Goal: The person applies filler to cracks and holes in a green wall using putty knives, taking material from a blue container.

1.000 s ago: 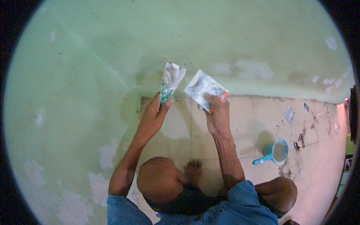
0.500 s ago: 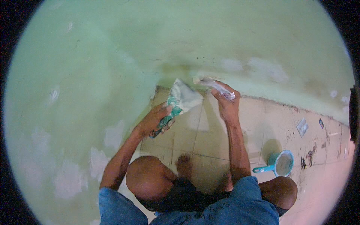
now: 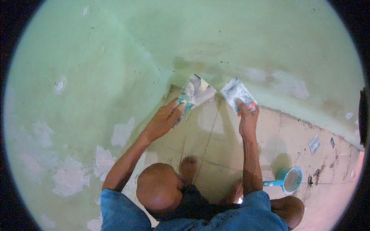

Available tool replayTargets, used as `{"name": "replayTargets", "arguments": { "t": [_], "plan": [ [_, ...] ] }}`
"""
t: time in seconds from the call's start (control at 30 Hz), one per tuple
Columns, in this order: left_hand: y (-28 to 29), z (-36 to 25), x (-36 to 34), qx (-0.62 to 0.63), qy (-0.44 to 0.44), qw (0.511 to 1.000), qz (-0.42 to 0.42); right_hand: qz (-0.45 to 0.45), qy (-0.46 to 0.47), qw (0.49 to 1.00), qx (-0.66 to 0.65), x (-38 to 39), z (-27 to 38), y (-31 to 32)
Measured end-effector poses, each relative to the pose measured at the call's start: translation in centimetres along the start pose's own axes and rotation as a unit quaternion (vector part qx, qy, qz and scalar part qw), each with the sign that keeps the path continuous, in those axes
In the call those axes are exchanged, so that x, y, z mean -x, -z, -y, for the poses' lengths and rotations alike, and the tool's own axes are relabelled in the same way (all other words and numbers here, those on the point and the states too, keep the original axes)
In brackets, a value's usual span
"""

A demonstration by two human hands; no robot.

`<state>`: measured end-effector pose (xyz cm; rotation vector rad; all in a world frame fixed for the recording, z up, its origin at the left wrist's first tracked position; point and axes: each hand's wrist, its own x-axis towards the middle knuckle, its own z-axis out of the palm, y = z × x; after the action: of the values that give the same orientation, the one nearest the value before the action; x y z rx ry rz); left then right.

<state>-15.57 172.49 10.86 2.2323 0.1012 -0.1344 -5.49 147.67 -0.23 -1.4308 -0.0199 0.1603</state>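
Observation:
My left hand grips a putty knife with a green handle, its broad blade smeared and caked with pale filler, pointing up and right. In my right hand is a wide metal scraper with a red edge by the grip, my thumb lying over its whitish, mottled face. The two blades are a short distance apart, held in front of the corner where the green wall meets the tiled floor.
At right on the floor are a turquoise handled dipper holding grey material, a flat silvery square, a small dark card and dark debris. Pale patches mark the left wall. My bent knees and bare foot are below.
Both hands have shifted rightward in the picture since a second ago. Since half a second ago, the right scraper has turned from edge-on to face-up and the left blade has risen slightly.

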Motion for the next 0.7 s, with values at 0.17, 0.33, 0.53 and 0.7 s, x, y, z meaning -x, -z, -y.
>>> {"name": "replayTargets", "arguments": {
  "t": [0.17, 0.33, 0.53, 0.7],
  "plan": [
    [-3.0, 5.9, -1.9, -0.363, -0.140, 0.919, -0.071, 0.039, -0.173, 0.915, -0.363, 2.0, -0.3, -4.2],
    [-1.5, 12.7, -0.1, -0.380, -0.071, 0.921, -0.049, -0.089, -0.012, 0.897, -0.434, 0.3, 2.9, -5.1],
    [1.6, 8.8, 2.5, -0.037, 0.010, 0.979, -0.200, -0.355, 0.271, 0.873, 0.195, -7.1, -4.4, -8.7],
    [1.3, 8.5, 5.4, 0.192, 0.124, 0.943, -0.243, -0.320, 0.244, 0.908, 0.119, -11.9, -7.1, -18.1]
  ]
}}
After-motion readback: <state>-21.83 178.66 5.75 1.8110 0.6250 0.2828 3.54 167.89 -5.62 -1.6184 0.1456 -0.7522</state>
